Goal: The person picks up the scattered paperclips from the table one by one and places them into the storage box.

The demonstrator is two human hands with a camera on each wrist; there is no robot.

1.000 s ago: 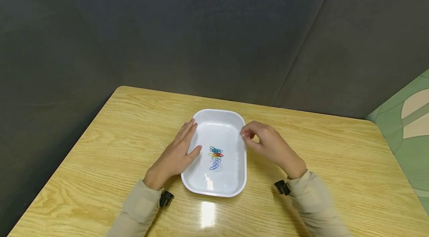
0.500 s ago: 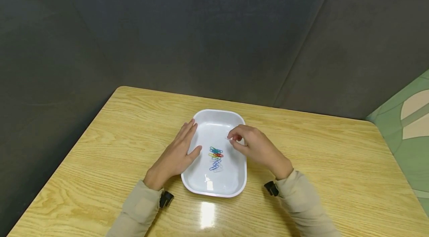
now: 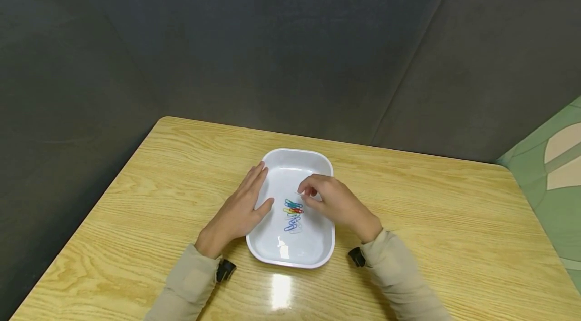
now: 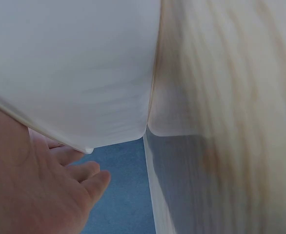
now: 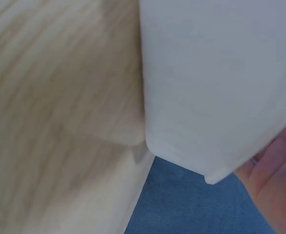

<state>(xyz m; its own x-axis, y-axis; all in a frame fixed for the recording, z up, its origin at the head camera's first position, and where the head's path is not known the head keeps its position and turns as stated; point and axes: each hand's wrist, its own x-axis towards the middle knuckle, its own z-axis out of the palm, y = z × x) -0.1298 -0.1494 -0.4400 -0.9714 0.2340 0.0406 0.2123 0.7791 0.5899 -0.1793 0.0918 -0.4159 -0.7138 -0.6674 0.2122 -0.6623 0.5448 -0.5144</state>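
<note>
A white tray point(image 3: 290, 263) stands on the table, holding a small heap of coloured paper clips point(image 3: 293, 210). The left hand point(image 3: 237, 212) rests along the tray's left rim, fingers straight and thumb reaching over the inside. Above the tray, the right hand point(image 3: 337, 202) pinches a thin white paper clip point(image 3: 298, 193) between thumb and forefinger, just up and right of the heap. In the left wrist view, the palm point(image 4: 40, 185) lies beside the tray's outer wall point(image 4: 84, 73). The right wrist view shows only part of the hand point(image 5: 277, 183), its fingertips hidden behind the tray.
The wood-grain table point(image 3: 454, 220) extends on both sides of the tray. A dark curtain point(image 3: 272, 49) hangs along its back edge. Green patterned cloth point(image 3: 554, 185) shows at the right. Both wrists carry a black strap device point(image 3: 225, 270).
The right hand has moved left and slightly nearer, from the tray's right rim to over its inside, carrying the white paper clip. The left hand and the heap have stayed put.
</note>
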